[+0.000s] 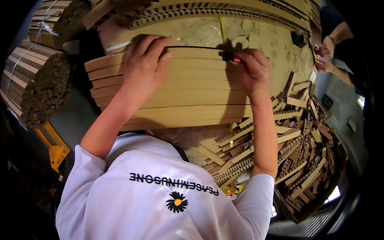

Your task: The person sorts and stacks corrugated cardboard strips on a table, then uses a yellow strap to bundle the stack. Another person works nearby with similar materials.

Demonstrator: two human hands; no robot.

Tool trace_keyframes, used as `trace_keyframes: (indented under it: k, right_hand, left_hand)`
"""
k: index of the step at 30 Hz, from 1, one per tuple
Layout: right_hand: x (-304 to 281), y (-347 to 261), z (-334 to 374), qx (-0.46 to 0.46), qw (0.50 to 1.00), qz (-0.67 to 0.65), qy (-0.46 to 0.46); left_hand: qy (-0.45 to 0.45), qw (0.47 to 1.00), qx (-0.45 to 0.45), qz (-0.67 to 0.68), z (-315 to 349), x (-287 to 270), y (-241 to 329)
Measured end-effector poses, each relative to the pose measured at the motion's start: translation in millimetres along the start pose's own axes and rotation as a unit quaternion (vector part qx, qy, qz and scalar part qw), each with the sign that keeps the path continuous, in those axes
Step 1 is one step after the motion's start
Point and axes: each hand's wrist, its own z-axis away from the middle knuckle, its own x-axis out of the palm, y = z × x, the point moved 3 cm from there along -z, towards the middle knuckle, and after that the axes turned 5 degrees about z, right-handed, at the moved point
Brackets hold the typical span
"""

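A row of long tan honeycomb cardboard strips (pixel 192 85) lies side by side in front of me. My left hand (pixel 146 64) rests on the far strips toward their left part, its fingers stretched out over the far edge. Near the right end of the same strips, my right hand (pixel 256 72) is closed around a small red tool (pixel 237 60). Only a bit of its red body shows; its working end is lost in dark shadow, so its exact kind is unclear.
Cut cardboard offcuts (pixel 294 156) heap up at the right. Tied strip bundles (pixel 44 86) stand at the left above a yellow metal piece (pixel 58 150). More honeycomb strips (pixel 224 14) lie along the far side. Another person's hands (pixel 326 54) work at the far right.
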Motion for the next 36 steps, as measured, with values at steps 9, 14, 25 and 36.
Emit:
trace_keyframes:
  k: [9, 14, 25, 36]
  right_hand:
    - [-6, -1, 2, 0.005, 1.000, 0.025, -0.007]
    - [-5, -1, 0, 0.009, 0.999, 0.035, -0.008]
    - [-33, -11, 12, 0.166, 0.958, -0.212, 0.096]
    - [-14, -18, 34, 0.122, 0.982, -0.141, 0.038]
  left_hand:
    - [-0.031, 0.978, -0.203, -0.050, 30, -122, -109]
    - [-0.161, 0.871, -0.399, 0.236, 37, -121, -146]
    - [-0.144, 0.847, -0.372, 0.352, 42, -117, -150]
    - [-0.091, 0.863, -0.340, 0.364, 45, -132, -159]
